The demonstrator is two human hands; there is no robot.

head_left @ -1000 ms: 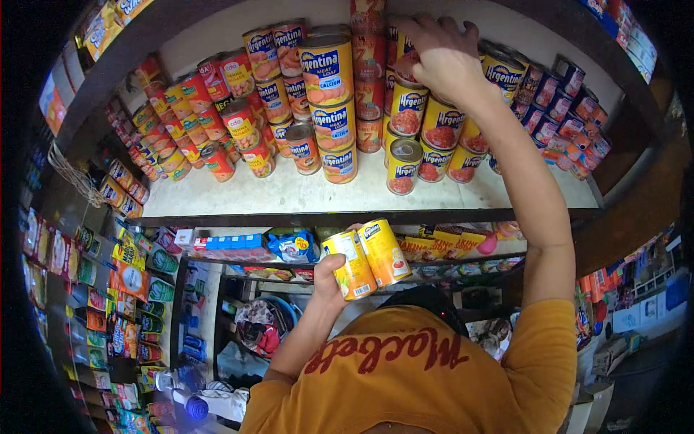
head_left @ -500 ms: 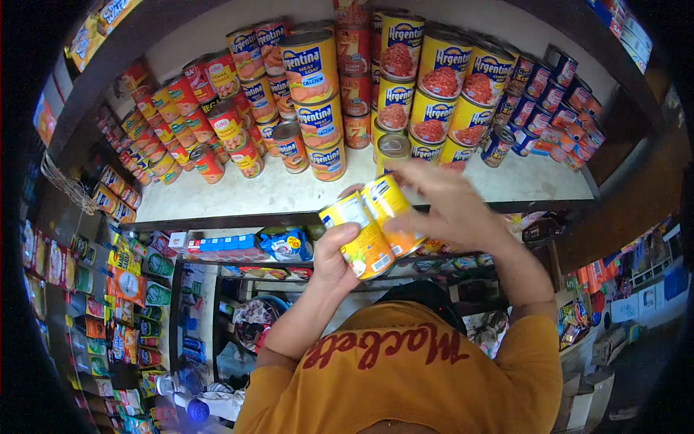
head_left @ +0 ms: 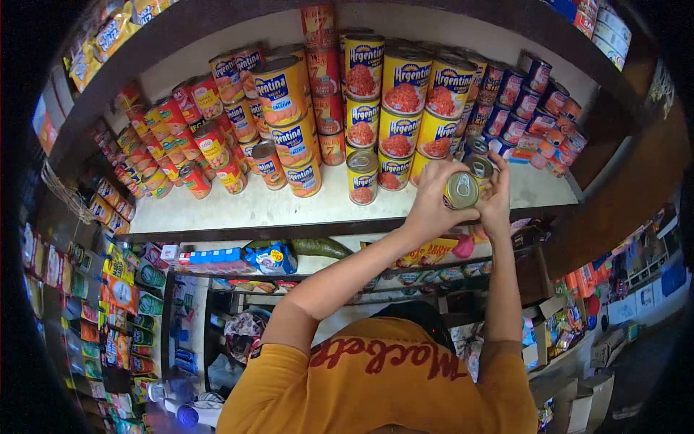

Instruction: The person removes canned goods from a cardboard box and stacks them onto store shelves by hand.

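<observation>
My left hand (head_left: 432, 206) is wrapped round a yellow can (head_left: 462, 191), whose pull-tab lid faces the camera. Against its right side, my right hand (head_left: 497, 200) grips a second can (head_left: 480, 168), also lid up. Both cans are over the shelf's front edge, in front of the right-hand stacks. A dark can (head_left: 476, 146) stands just behind them. To the left rise the yellow Argentina corned beef stacks (head_left: 397, 134), with one single can (head_left: 362, 177) in front. Fingers hide much of the held cans' sides.
Meat loaf cans (head_left: 291, 144) stand in a column left of centre, beside a tall red stack (head_left: 323, 72). Smaller cans fill both ends of the white shelf (head_left: 238, 210). Below are blue packs (head_left: 217, 259) and yellow packets (head_left: 426, 254). A dark shelf edge (head_left: 405, 220) runs across.
Both hands have moved right and up to the shelf with the two cans, which have turned from labels showing to lids showing. My right hand came down from the stacks and now grips a can.
</observation>
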